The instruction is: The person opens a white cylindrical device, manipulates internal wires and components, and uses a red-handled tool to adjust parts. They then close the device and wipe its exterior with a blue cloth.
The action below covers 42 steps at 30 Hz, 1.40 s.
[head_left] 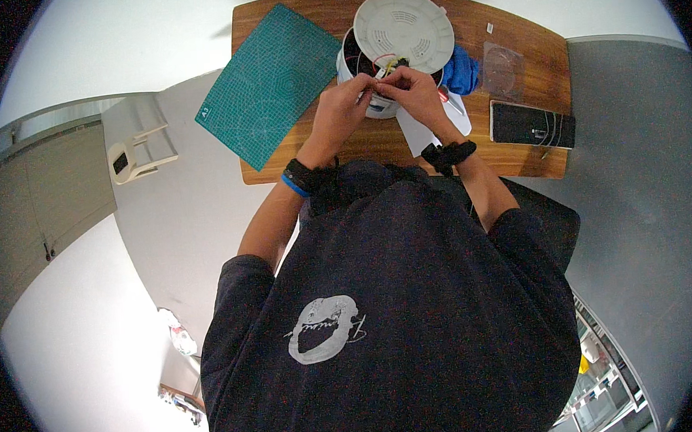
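A white round appliance housing (381, 109) stands at the table's far middle, its inside dark. Its pale round vented cover (404, 32) is off the opening and tilted over the far side. Red, yellow and white wires (390, 61) come out between cover and housing, right by my fingertips. My left hand (345, 107) and my right hand (415, 94) meet over the near rim, thumbs and forefingers pinched together. The small piece between them is too tiny to make out, though wires lead up to it. A dark band circles each wrist.
A green cutting mat (273, 86) lies left on the wooden table (294, 7). Right of the housing are a blue cloth (461, 72), white paper (428, 132), a red-handled screwdriver (445, 97), a clear plastic piece (503, 68) and a black box-like device (527, 126). A pale chair (140, 153) stands left.
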Each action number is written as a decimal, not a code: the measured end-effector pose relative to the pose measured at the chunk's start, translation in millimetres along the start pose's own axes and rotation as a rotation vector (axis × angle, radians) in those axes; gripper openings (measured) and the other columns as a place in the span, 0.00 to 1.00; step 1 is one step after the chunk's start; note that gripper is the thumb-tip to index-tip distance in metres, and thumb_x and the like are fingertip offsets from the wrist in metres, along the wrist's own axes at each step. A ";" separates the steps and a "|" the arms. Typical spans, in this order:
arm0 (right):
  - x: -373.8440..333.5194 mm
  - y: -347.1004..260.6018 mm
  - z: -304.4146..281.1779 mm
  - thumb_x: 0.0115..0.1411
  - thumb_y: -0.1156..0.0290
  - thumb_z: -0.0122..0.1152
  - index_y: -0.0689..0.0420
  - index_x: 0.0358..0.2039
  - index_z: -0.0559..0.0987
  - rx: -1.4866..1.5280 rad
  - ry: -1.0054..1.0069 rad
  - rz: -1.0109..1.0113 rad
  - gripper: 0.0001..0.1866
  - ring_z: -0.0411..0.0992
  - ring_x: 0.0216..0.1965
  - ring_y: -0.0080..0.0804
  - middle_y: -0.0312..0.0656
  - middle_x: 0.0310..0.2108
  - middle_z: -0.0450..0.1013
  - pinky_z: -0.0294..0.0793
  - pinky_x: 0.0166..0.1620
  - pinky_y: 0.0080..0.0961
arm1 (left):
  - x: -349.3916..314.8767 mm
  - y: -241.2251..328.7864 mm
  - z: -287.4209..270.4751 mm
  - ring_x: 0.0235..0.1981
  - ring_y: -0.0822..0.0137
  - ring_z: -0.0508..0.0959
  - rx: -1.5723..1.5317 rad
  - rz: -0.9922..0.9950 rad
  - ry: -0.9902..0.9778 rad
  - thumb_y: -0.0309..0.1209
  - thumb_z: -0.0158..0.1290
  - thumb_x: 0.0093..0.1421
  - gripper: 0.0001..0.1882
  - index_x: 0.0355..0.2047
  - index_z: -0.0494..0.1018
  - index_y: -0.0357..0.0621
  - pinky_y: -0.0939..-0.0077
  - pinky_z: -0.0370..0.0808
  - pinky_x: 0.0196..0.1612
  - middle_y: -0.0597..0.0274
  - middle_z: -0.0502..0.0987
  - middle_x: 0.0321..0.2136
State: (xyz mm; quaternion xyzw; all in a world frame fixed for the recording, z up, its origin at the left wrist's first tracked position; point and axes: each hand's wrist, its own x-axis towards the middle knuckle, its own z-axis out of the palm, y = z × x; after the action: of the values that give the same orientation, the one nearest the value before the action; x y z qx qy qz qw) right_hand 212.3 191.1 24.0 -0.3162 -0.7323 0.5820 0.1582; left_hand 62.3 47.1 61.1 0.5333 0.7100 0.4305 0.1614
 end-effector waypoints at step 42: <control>3.8 -4.2 -5.1 0.58 0.63 0.76 0.59 0.38 0.87 -0.020 -0.064 0.080 0.14 0.81 0.35 0.26 0.40 0.34 0.84 0.79 0.41 0.25 | 8.0 -15.2 -0.2 0.38 0.54 0.86 -0.046 0.081 -0.031 0.26 0.62 0.64 0.09 0.45 0.78 0.44 0.64 0.82 0.39 0.54 0.85 0.38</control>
State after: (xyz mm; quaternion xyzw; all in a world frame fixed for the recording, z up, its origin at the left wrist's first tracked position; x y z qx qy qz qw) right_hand 211.4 196.9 28.9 -0.3279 -0.7295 0.5905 0.1081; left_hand 49.7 53.3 51.1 0.5644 0.6753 0.4446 0.1670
